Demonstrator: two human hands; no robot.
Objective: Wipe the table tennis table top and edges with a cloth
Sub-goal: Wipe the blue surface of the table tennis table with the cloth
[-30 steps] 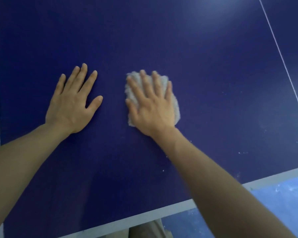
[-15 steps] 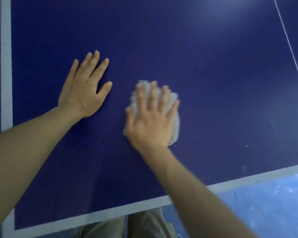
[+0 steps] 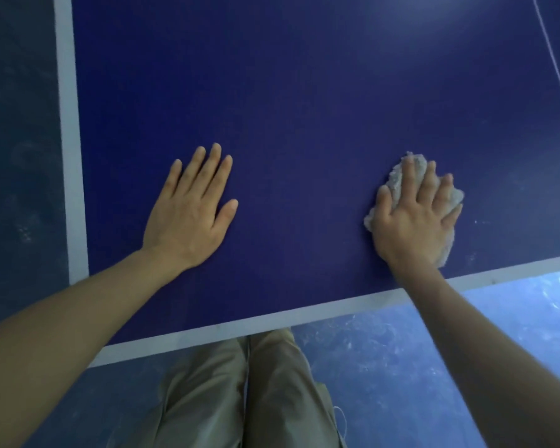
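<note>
Table top [image 3: 304, 92] fills the upper view; its near edge line [image 3: 272, 321] runs along the front, its side line [image 3: 68, 140] down the left; thin centre line [image 3: 556, 66] at far right. Left hand [image 3: 188, 221] lies flat on the top, near the left corner; right hand [image 3: 414, 221] lies flat on the cloth [image 3: 398, 179], well apart to the right, close behind the near edge. Person's legs [image 3: 240, 392] below the near edge, between the arms; floor [image 3: 385, 367] beneath.
</note>
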